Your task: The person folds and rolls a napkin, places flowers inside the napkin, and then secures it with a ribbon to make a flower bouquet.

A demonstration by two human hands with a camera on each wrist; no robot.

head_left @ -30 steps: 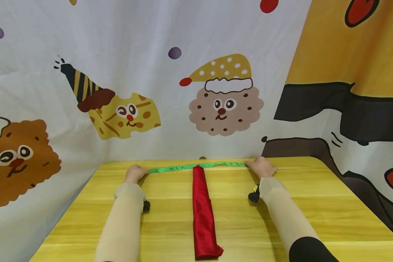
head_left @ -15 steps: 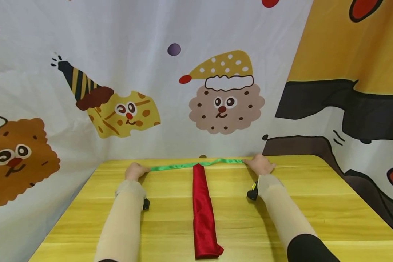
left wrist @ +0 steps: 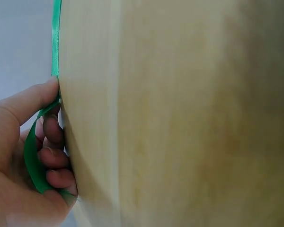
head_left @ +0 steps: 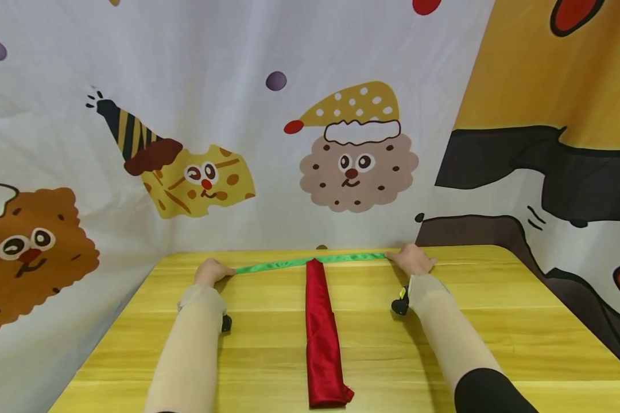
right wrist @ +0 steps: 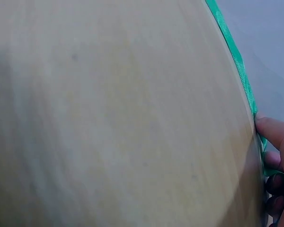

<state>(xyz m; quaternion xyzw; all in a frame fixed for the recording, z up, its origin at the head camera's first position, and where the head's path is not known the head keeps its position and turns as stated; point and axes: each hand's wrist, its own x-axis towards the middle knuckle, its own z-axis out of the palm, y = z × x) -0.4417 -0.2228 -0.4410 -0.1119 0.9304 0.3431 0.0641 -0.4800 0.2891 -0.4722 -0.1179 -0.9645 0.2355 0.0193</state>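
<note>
A green satin ribbon point(head_left: 274, 265) stretches sideways near the table's far edge, passing the far tip of a folded red satin cloth point(head_left: 322, 344). My left hand point(head_left: 211, 272) pinches the ribbon's left part between thumb and fingers; in the left wrist view the ribbon's tail point(left wrist: 34, 161) loops down inside the curled fingers point(left wrist: 54, 158). At the other side my right hand point(head_left: 412, 261) pinches the ribbon, its tail running down by the fingers point(right wrist: 274, 182) in the right wrist view. The red cloth lies lengthwise, narrow at the far end and wider near me.
The wooden table point(head_left: 475, 321) has rounded far corners. Behind it hangs a white curtain point(head_left: 212, 69) with printed cartoon biscuits, and its right part carries yellow and black shapes. Small black wrist cameras point(head_left: 400, 306) sit on the sleeves.
The ribbon, wavy on its right half before, is now pulled straighter. My left hand has shifted slightly to the left. The red cloth stays in place.
</note>
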